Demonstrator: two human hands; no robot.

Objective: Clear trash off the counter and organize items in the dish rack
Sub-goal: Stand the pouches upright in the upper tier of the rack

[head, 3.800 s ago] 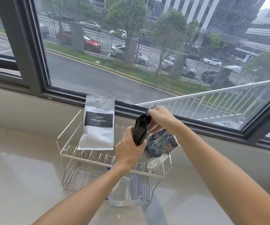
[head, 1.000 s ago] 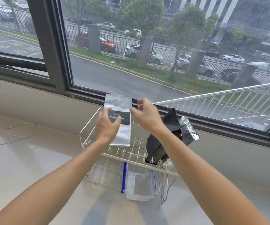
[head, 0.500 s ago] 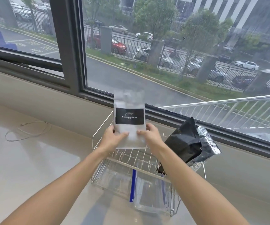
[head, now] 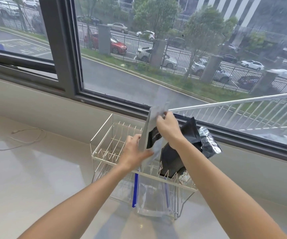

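A wire dish rack (head: 101, 133) stands on the pale counter below the window. Both of my hands hold a white coffee pouch (head: 152, 116) with a black label, turned edge-on above the rack's middle. My left hand (head: 134, 152) grips its lower part and my right hand (head: 167, 127) pinches its top. A black bag (head: 190, 133) and a crumpled silver foil bag (head: 210, 142) lean in the rack's right end, just behind my right wrist.
A clear plastic container with blue strips (head: 149, 199) sits under the rack's front. A thin white cable (head: 18, 138) lies looped on the counter at the left. The window frame (head: 65, 49) and sill run close behind the rack.
Both hands lifted the white pouch off the rack's back left. They have now turned it edge-on and carried it right toward the black bag. My view shifted left.
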